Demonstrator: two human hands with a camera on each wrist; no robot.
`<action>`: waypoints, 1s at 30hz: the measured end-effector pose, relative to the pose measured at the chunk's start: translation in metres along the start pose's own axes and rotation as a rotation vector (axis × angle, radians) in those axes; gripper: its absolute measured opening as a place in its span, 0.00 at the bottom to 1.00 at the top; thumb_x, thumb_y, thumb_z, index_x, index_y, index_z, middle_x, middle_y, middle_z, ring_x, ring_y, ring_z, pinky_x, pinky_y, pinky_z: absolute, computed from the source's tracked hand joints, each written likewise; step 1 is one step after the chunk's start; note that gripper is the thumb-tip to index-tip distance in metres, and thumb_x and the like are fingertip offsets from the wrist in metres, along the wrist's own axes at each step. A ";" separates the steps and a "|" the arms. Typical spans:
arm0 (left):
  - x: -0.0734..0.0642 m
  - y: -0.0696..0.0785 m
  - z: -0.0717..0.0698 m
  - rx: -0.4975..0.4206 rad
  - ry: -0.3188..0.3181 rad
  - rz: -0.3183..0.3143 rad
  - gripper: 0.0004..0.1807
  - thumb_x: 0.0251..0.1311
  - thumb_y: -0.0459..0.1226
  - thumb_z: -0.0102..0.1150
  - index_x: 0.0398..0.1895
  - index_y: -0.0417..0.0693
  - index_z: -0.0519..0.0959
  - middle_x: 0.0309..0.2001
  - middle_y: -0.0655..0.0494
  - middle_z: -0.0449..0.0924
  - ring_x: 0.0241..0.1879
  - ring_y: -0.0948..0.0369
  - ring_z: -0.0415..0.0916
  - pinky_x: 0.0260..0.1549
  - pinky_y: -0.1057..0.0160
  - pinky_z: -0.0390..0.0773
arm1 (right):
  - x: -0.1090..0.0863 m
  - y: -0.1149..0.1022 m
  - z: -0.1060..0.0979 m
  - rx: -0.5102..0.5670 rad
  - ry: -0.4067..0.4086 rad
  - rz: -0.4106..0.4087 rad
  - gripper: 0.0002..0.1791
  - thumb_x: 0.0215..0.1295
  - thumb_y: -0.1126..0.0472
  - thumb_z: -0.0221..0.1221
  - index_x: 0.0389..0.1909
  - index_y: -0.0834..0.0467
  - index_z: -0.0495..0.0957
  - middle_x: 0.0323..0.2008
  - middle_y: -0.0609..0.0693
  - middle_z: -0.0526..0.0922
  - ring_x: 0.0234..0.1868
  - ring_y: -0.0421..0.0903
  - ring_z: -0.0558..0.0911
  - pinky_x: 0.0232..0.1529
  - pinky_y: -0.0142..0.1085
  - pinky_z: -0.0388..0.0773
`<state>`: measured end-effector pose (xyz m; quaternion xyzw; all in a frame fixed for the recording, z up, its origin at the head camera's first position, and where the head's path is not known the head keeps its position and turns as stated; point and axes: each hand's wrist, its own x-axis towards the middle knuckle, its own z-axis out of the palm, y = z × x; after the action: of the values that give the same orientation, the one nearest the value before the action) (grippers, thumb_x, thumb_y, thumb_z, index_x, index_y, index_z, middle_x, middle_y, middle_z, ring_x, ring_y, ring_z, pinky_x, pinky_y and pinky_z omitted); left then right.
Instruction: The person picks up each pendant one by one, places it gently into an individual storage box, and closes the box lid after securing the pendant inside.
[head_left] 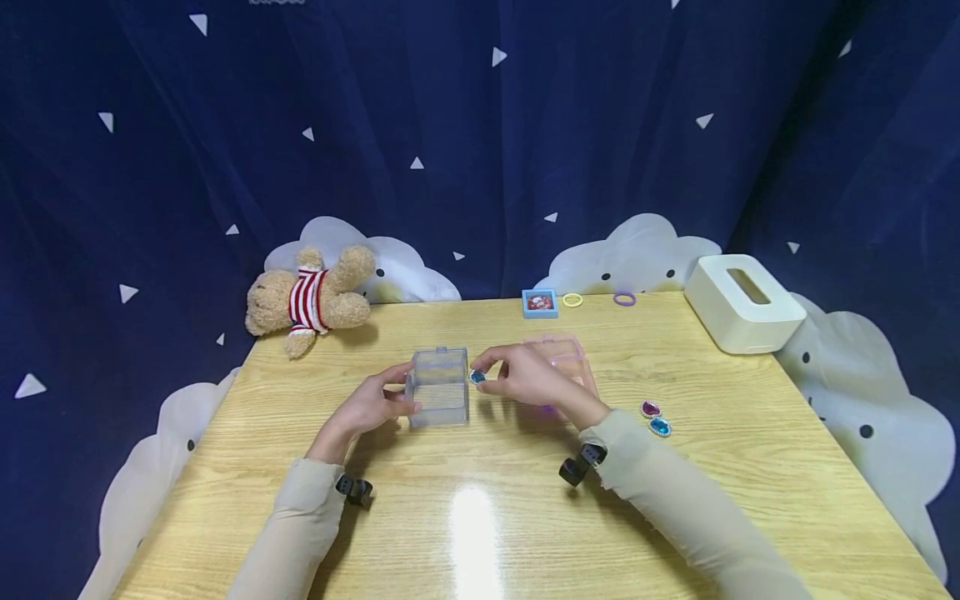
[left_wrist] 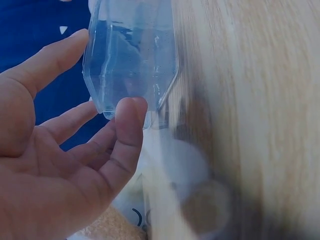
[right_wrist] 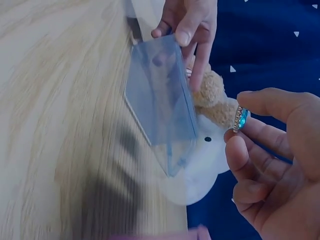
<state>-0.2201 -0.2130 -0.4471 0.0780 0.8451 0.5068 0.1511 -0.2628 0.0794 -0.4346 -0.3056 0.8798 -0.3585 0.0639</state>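
No readable text, brands or numbers; pale marking (head_left: 277, 2) high on curtain (head_left: 375, 92), illegible.

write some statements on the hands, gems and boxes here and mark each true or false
1. The right hand pinches a blue gem. True.
2. The left hand grips the teddy bear. False: it holds the clear box.
3. A yellow ring and a purple ring lie near the far edge of the table. True.
4. The gems lying on the table are both blue. False: one is a pink gem, the other a second blue gem.
5. The right arm partly hides a pink box in the head view. True.
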 end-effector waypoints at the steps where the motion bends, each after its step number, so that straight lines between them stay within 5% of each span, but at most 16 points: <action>1: 0.000 0.000 0.000 -0.002 0.000 0.001 0.43 0.60 0.31 0.67 0.77 0.40 0.57 0.69 0.25 0.60 0.53 0.46 0.77 0.37 0.64 0.78 | 0.002 -0.001 0.002 -0.001 -0.001 0.003 0.17 0.60 0.54 0.69 0.50 0.50 0.84 0.43 0.45 0.87 0.26 0.38 0.78 0.29 0.29 0.75; 7: 0.008 -0.015 0.001 -0.018 0.002 0.003 0.45 0.59 0.33 0.69 0.77 0.43 0.57 0.68 0.29 0.62 0.51 0.52 0.79 0.38 0.62 0.80 | 0.013 -0.008 0.017 -0.003 -0.021 -0.021 0.18 0.60 0.57 0.68 0.51 0.53 0.84 0.43 0.47 0.87 0.26 0.39 0.78 0.29 0.29 0.75; 16: 0.007 -0.014 0.001 -0.022 0.000 0.000 0.45 0.59 0.33 0.69 0.77 0.43 0.57 0.68 0.29 0.62 0.52 0.50 0.79 0.39 0.59 0.80 | 0.025 -0.011 0.035 -0.003 -0.072 -0.042 0.18 0.60 0.57 0.68 0.52 0.54 0.84 0.44 0.47 0.87 0.28 0.36 0.79 0.34 0.29 0.77; 23: 0.007 -0.015 0.001 -0.006 0.005 -0.009 0.45 0.59 0.33 0.69 0.77 0.44 0.57 0.69 0.30 0.62 0.53 0.50 0.78 0.40 0.58 0.82 | 0.030 -0.008 0.046 -0.013 -0.097 -0.068 0.18 0.60 0.57 0.68 0.51 0.57 0.84 0.45 0.49 0.88 0.43 0.48 0.86 0.43 0.33 0.80; 30: 0.008 -0.015 0.001 0.013 0.006 -0.021 0.44 0.59 0.34 0.69 0.78 0.46 0.58 0.70 0.30 0.62 0.53 0.49 0.78 0.38 0.60 0.81 | 0.037 -0.006 0.051 -0.055 -0.102 -0.062 0.16 0.59 0.56 0.69 0.48 0.54 0.85 0.44 0.47 0.88 0.48 0.47 0.85 0.49 0.35 0.80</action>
<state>-0.2271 -0.2169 -0.4618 0.0687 0.8496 0.5000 0.1533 -0.2727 0.0243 -0.4647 -0.3522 0.8750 -0.3201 0.0892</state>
